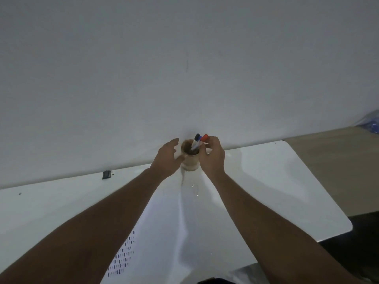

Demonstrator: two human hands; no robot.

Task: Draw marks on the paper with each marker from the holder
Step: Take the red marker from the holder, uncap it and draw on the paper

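A brown cylindrical holder (191, 161) stands at the back of the white table, against the wall. Markers with a black cap (197, 136) and a blue cap stick up out of it. My right hand (212, 156) is at the holder's right rim, fingers pinched on a red-capped marker (204, 137) whose body is hidden. My left hand (167, 158) is at the holder's left side with fingers spread, thumb close to its wall. A white paper (164, 232) lies on the table between my forearms, with rows of short dark marks (123, 257) at its lower left.
The white table (287, 181) has a rounded right corner; beyond it lies a wooden floor (338, 160). A small black clip (106, 174) sits at the table's back edge on the left. A blue bag (371, 123) lies at the far right.
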